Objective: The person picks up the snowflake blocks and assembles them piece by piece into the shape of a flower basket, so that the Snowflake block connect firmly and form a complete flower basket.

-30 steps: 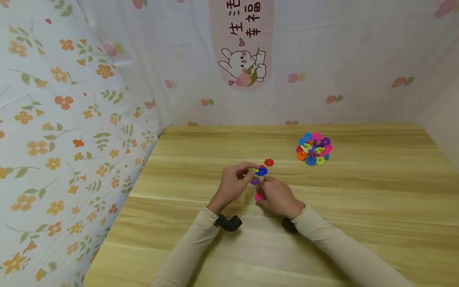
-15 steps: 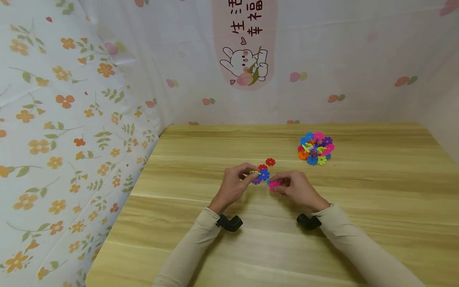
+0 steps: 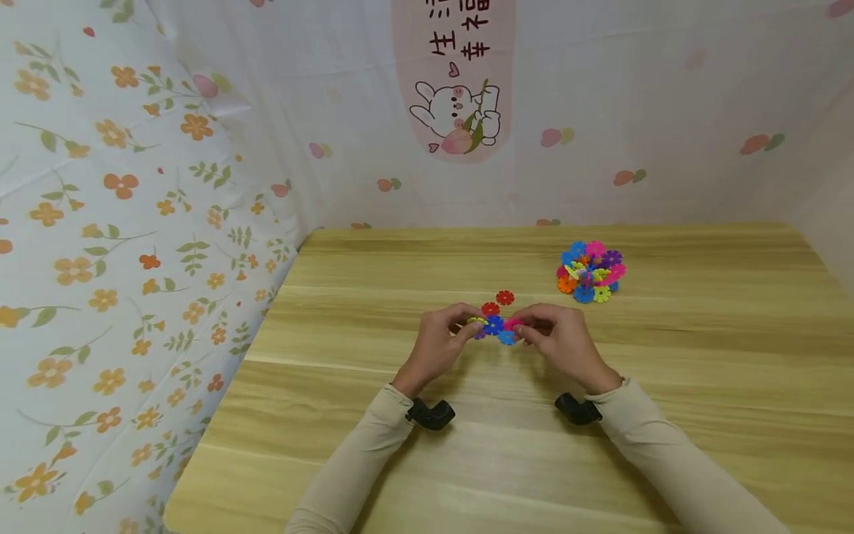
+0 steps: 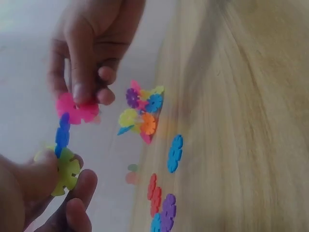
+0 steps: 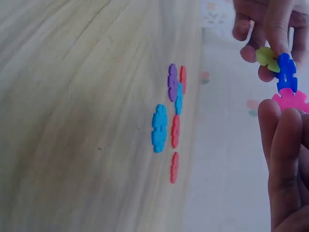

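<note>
My left hand [image 3: 437, 343] pinches a yellow-green notched plastic disc [image 4: 68, 173] between thumb and fingers. A dark blue disc [image 3: 493, 325] is slotted into it and sticks out toward the right. My right hand [image 3: 563, 341] pinches a pink disc [image 4: 72, 110], whose edge meets the far edge of the dark blue one. Whether their slots are engaged I cannot tell. Both hands hold these pieces raised above the table. Beneath them, a light blue disc [image 5: 159, 128] and a purple disc [image 5: 172, 83] lie flat, the purple one partly hidden in the head view.
Two red discs, the farther one [image 3: 505, 297] and the nearer one [image 3: 490, 309], lie just beyond my hands. Another red and a small light blue disc [image 5: 179, 99] show in the right wrist view. A multicoloured disc assembly [image 3: 590, 273] stands at the back right of the wooden table [image 3: 700, 356].
My right hand has lifted the pink disc off the table and brought it rightward and up against the dark blue disc. The left hand has stayed nearly in place, turning the dark blue disc slightly.
</note>
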Demonstrator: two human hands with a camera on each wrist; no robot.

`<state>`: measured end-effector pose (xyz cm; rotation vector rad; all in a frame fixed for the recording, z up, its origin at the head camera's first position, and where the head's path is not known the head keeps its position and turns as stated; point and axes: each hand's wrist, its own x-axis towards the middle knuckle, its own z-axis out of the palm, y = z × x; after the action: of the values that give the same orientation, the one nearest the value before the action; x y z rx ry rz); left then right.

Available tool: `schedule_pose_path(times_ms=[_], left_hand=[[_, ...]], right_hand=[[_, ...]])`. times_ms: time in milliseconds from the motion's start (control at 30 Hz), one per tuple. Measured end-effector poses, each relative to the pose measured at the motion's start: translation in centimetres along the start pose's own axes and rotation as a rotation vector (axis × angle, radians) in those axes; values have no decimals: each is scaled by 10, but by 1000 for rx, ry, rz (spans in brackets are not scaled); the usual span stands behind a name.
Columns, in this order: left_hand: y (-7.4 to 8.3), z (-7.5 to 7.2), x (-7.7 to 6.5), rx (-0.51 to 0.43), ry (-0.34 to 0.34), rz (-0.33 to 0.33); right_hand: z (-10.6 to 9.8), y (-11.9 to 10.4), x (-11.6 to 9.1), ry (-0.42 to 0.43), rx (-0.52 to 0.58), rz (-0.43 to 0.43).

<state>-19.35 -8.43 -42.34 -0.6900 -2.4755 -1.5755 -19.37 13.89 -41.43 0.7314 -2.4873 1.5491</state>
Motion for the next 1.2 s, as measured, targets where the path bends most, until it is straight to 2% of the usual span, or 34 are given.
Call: schedule_pose_path(times_ms=[100, 167, 367, 533, 633, 767, 967, 1100, 1200], left_hand=[[2, 2, 0, 29, 19, 28], [4, 2, 1, 41, 36, 40], [10, 4, 1, 35, 74, 33], [10, 7, -1, 22, 98, 27], [9, 9, -1, 20, 67, 34], [7, 7, -1, 25, 27, 27], [3, 1, -2, -40, 81, -7], [2, 1, -2, -61, 71, 24], [3, 2, -2, -32, 74, 66]], right_hand=[[2, -3, 0, 16, -96, -108], [3, -5, 0, 22, -120, -148], [2, -8, 0, 16, -28, -137], [3, -11, -2, 8, 33, -66], [0, -11, -4, -1, 31, -24], [-8, -7, -2, -31, -9, -20], [-17, 0, -1, -3, 17, 69], [-17, -2, 1, -40, 149, 167], [-15, -4, 3, -81, 329, 307]])
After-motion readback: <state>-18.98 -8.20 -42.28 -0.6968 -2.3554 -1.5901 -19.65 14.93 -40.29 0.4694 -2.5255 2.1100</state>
